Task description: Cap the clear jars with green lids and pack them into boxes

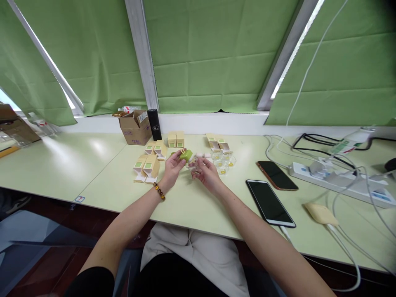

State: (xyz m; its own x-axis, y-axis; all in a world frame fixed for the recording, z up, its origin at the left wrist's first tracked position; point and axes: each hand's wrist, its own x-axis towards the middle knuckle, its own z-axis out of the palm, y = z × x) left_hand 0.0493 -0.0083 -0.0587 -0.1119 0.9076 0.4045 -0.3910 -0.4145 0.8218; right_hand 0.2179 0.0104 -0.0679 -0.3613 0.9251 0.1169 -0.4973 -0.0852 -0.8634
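Note:
My left hand [174,167], with a beaded bracelet at its wrist, grips a small rounded green object [186,155] with a pale yellow loop on top. Close beside it, my right hand [206,173] pinches a small clear plastic piece [192,166], partly covered by the fingers. Just beyond the right hand sit several clear plastic cups [222,165] with yellow in their middles. Small pale pink-white pieces [202,155] lie behind the fingers. Open cream boxes [147,167] with green labels stand left of my left hand.
More cream boxes [176,139] stand at the back, and others [218,143] lie open behind the cups. A cardboard carton [135,128] and a black cylinder [154,125] are back left. To the right lie two phones [270,202], a power strip [340,181] and tangled cables.

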